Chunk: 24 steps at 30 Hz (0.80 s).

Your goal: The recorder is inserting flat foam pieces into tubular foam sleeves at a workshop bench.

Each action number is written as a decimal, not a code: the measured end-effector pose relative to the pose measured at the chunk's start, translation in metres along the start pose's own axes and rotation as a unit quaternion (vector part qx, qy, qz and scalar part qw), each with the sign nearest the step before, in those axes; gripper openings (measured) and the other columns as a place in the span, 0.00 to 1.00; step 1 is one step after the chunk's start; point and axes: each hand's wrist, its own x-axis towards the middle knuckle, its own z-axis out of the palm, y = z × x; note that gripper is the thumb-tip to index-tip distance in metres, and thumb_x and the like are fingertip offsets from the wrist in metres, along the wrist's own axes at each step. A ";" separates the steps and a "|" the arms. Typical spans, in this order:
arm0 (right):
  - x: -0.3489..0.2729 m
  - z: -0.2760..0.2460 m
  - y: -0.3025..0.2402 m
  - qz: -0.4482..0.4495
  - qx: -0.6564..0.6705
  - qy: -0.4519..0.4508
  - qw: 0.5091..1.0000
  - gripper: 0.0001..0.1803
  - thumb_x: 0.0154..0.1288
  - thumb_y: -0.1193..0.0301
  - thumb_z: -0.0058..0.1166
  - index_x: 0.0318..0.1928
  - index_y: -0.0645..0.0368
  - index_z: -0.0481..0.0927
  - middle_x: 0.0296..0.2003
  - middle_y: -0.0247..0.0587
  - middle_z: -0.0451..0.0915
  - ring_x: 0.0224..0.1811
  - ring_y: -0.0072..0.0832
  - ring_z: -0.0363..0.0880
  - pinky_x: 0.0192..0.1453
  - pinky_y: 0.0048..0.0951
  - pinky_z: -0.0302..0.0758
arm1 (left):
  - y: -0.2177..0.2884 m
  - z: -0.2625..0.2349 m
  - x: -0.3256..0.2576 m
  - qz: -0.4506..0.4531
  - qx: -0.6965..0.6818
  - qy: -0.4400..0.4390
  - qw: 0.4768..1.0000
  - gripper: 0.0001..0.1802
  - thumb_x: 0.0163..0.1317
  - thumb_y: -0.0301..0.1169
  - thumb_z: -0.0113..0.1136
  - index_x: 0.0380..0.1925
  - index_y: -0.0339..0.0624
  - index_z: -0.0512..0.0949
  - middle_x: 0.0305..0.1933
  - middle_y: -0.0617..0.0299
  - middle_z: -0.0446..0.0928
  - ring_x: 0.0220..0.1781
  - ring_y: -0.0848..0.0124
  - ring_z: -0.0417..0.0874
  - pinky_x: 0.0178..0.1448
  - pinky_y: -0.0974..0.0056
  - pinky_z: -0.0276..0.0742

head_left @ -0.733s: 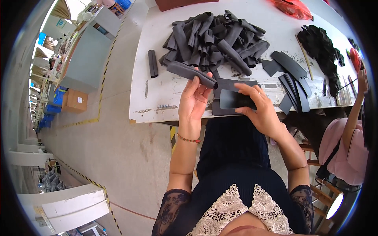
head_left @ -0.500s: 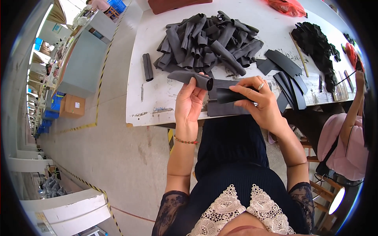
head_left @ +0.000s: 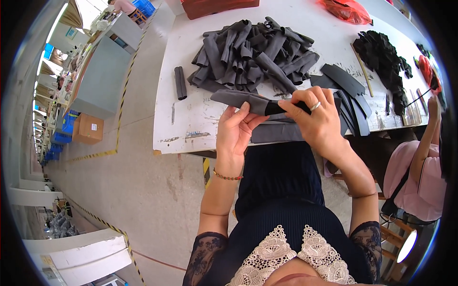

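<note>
Over the near edge of the white table, my left hand [head_left: 235,128] pinches a dark grey fabric sleeve [head_left: 238,100] between thumb and fingers. My right hand [head_left: 317,119] is closed around a black curved sheet [head_left: 274,108], which meets the sleeve's right end and seems to enter it; the exact overlap is hidden by my fingers. Below them, flat grey fabric pieces [head_left: 274,133] lie along the table edge. Beyond my hands is a heap of grey rolled fabric sleeves [head_left: 253,57]. One more rolled sleeve [head_left: 180,83] lies apart at the left.
Black flat strips [head_left: 350,107] lie right of my hands, near a thin wooden stick [head_left: 362,69]. Further right sits a black fabric heap [head_left: 381,59]. A red plastic bag [head_left: 346,10] and a brown-red case [head_left: 219,7] stand far back. A person in pink [head_left: 415,176] sits at right.
My right hand has brought the black sheet up and against the sleeve's open end, where a gap was before. The left hand has shifted slightly right with the sleeve.
</note>
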 end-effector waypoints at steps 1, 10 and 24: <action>-0.002 0.002 -0.002 -0.002 0.000 0.000 1.000 0.20 0.47 0.74 0.62 0.45 0.55 0.83 0.40 0.34 0.73 0.42 0.33 0.73 0.46 0.35 0.66 | -0.002 0.005 -0.002 0.002 -0.001 0.000 1.000 0.13 0.69 0.26 0.53 0.51 0.32 0.71 0.52 0.44 0.78 0.49 0.57 0.85 0.50 0.55 0.87; -0.011 0.022 -0.027 0.094 0.033 0.044 0.994 0.36 0.47 0.74 0.68 0.60 0.59 0.72 0.47 0.43 0.72 0.44 0.40 0.72 0.48 0.40 0.67 | -0.029 0.041 -0.027 0.259 0.110 0.049 0.958 0.30 0.58 0.13 0.59 0.60 0.35 0.62 0.52 0.44 0.77 0.60 0.59 0.77 0.60 0.56 0.78; -0.031 0.036 -0.027 0.058 0.175 -0.004 0.983 0.26 0.47 0.77 0.66 0.47 0.61 0.70 0.45 0.48 0.72 0.44 0.46 0.72 0.48 0.42 0.71 | -0.052 0.036 -0.007 0.145 0.007 -0.097 0.985 0.12 0.75 0.37 0.43 0.48 0.41 0.69 0.44 0.51 0.82 0.71 0.57 0.64 0.70 0.49 0.65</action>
